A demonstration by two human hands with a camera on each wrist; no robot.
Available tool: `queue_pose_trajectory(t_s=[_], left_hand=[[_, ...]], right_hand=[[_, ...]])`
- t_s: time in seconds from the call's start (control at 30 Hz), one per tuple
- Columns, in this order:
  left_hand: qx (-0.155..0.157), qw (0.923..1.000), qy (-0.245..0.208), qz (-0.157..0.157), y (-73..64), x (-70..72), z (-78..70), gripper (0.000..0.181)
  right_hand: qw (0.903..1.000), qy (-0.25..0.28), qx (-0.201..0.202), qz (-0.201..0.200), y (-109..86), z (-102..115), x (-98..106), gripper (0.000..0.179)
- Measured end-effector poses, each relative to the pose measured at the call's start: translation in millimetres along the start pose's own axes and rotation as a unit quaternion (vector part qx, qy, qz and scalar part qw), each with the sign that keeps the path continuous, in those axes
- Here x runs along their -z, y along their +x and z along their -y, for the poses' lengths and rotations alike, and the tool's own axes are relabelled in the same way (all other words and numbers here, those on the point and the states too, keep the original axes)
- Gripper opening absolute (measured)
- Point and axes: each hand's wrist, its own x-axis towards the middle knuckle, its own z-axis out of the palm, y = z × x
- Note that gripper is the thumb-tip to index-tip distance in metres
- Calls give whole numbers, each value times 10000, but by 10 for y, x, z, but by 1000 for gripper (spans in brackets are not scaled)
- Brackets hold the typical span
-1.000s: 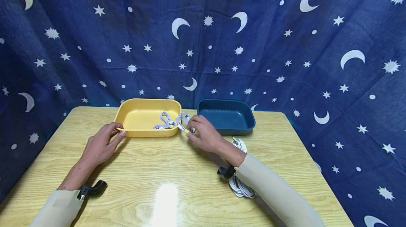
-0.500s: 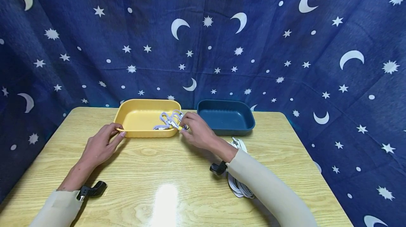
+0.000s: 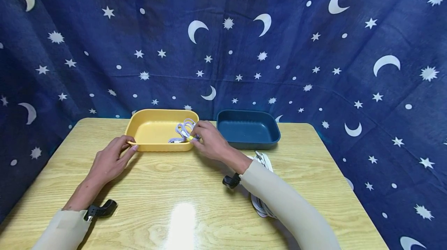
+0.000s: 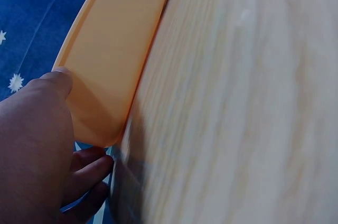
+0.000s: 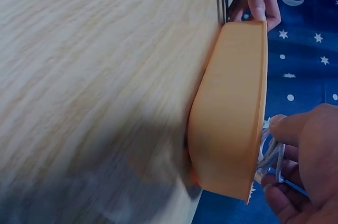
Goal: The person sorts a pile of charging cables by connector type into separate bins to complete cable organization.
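My right hand (image 3: 210,141) pinches a coiled lilac cable (image 3: 189,123) with a yellow band, over the right end of the yellow tray (image 3: 150,147). In the right wrist view, loops of the held cable (image 5: 272,155) show between thumb and fingers, right at the tray's rim. Another lilac cable coil (image 3: 176,140) lies inside the tray, partly overlapped by the held one. At the tray's front left corner, my left hand (image 3: 111,158) grips the rim, its thumb on the rim in the left wrist view and its fingers round the end wall.
A dark blue tray (image 3: 249,145) stands to the right of the yellow one, with nothing in it. White coiled cables (image 3: 260,205) lie on the wooden table (image 3: 157,199), partly under my right forearm. A starry blue curtain (image 3: 223,48) hangs behind.
My right hand has moved left with the lilac cable, from the gap between the trays to over the yellow tray's right end. The left hand has stayed on the rim.
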Motion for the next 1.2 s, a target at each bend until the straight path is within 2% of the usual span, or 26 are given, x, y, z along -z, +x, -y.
queue_pose_trajectory(t_s=[0.53,0.8,1.2], left_hand=[[54,10000,-44,30,-1,19,-8,33],[76,10000,13,45,6,9,2,36],[0,10000,-38,16,0,18,7,35]], right_hand=[[9996,-164,-139,163,214,33,-108,15],[9985,-468,-196,194,320,35,-192,14],[9944,-706,-684,397,418,45,-256,19]])
